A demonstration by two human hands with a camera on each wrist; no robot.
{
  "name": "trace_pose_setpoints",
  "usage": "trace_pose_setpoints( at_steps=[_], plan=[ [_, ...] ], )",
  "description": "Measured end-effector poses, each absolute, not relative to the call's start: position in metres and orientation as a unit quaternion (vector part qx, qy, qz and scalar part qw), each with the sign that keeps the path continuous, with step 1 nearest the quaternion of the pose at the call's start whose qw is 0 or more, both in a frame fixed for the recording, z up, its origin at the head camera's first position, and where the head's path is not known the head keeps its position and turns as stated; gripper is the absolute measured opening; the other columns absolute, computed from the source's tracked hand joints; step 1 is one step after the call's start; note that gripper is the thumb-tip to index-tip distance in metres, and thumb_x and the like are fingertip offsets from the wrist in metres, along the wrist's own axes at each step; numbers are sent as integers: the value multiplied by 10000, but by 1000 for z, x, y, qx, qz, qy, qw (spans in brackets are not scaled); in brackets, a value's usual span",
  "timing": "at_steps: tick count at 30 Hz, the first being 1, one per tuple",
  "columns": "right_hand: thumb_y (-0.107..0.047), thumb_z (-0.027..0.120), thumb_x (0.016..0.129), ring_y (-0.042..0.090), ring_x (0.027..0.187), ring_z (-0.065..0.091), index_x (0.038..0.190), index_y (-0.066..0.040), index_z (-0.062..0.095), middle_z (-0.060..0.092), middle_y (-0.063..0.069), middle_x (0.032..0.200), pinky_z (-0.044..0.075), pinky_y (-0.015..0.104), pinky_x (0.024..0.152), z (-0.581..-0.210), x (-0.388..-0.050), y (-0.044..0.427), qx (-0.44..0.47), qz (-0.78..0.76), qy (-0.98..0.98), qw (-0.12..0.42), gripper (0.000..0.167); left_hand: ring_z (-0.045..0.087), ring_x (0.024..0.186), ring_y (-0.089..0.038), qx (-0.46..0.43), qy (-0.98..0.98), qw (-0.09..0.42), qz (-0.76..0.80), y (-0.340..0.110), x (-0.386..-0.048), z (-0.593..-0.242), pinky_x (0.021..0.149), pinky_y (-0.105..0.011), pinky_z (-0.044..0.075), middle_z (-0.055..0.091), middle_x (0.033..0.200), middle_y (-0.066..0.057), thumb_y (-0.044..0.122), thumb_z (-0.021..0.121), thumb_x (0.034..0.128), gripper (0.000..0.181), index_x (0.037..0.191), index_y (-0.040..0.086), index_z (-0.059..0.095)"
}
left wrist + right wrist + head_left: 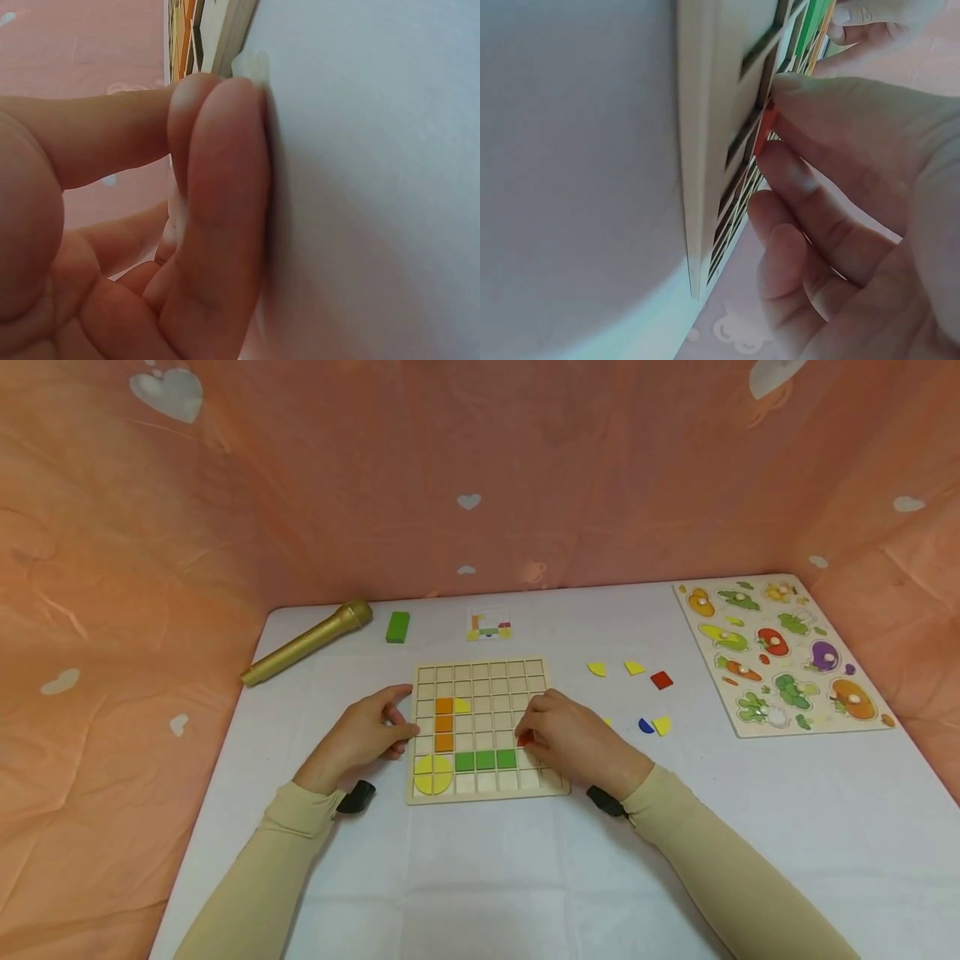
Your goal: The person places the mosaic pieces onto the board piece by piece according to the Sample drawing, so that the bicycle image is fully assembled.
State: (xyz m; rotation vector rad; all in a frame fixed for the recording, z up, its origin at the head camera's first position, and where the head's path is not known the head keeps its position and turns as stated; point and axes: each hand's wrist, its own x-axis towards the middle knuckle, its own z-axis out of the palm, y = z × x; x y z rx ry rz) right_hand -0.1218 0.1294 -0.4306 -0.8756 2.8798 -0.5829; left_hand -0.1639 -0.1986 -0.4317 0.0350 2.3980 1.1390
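A wooden grid board (491, 721) lies mid-table with orange squares (444, 723), green squares (486, 760), a yellow quarter circle (462, 705) and a full yellow circle (433, 774) made of quarters in its cells. Between thumb and index finger, my right hand (573, 739) pinches a small red piece (766, 126) over the board's right side; the fingers hide most of it. At the board's left edge, my left hand (367, 732) rests with loosely bent fingers, the thumb tip touching the frame. Behind the board lies a small pattern card (489, 623).
Right of the board lie yellow quarter circles (634, 668), a red square (662, 680) and a blue half circle (646, 725). A vegetable puzzle board (787, 660) is at far right. A gold microphone (307, 643) and a green block (398, 627) lie at back left.
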Motion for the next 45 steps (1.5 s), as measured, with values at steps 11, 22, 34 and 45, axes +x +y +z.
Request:
trace_pose_setpoints(
  at_steps=[11, 22, 34, 45],
  plan=[
    [-135, 773, 975, 244, 1148, 646, 1060, -74, 853, 757, 28, 1118, 568, 420, 1031, -419, -130, 154, -257, -217, 941, 32, 132, 675, 721, -185, 14, 874, 245, 419, -199, -164, -430, 678, -279, 630, 636, 1024, -135, 142, 770, 1012, 775, 1679, 134, 375],
    [-211, 660, 1054, 391, 1307, 570, 1296, -52, 751, 694, 178, 1328, 488, 609, 1123, -410, -140, 246, -72, -260, 961, 56, 303, 672, 728, -177, 15, 877, 244, 414, -200, -166, -430, 674, -274, 625, 625, 1038, -134, 150, 770, 1015, 773, 1679, 127, 375],
    [-324, 684, 1054, 449, 1316, 544, 1357, -36, 705, 656, 236, 1376, 455, 678, 1129, -419, -145, 289, 35, -257, 963, 67, 419, 674, 729, -173, 29, 877, 240, 416, -201, -167, -433, 675, -276, 634, 638, 1028, -131, 159, 768, 1016, 757, 1670, 123, 389],
    [-264, 730, 1035, 396, 1196, 611, 1277, -49, 749, 717, 210, 1288, 524, 625, 1043, -428, -146, 294, 23, -262, 963, 63, 324, 670, 717, -166, 32, 879, 236, 412, -202, -167, -434, 659, -269, 628, 641, 1022, -130, 152, 774, 1010, 757, 1664, 113, 397]
  ],
)
